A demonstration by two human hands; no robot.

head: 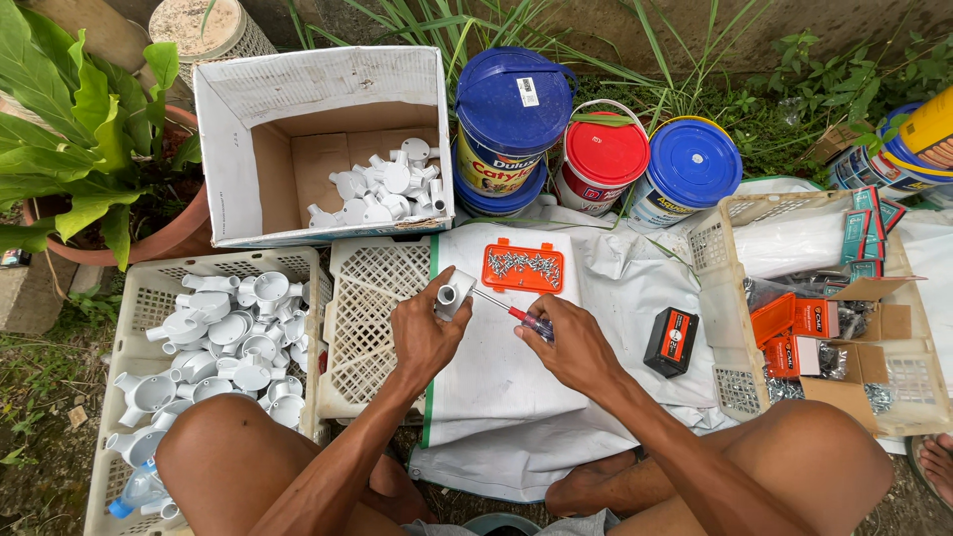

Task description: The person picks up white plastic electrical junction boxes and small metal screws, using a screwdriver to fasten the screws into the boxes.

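Note:
My left hand (425, 335) grips a white plastic conduit fitting (453, 292) with round sockets, held above an overturned cream crate (369, 328). My right hand (568, 342) holds a screwdriver (514, 314) with a red and dark handle, its thin shaft pointing left into the fitting. Just beyond the hands lies an open orange tray of small screws (522, 267) on a white sheet (516, 377). A small black and orange box (671, 340) lies on the sheet right of my right hand.
A cream basket of white fittings (230, 342) stands at my left, a cardboard box (328, 144) with more fittings behind it. Paint buckets (596, 159) line the back. A basket (824, 308) with orange screw boxes is at the right. A potted plant (89, 129) is far left.

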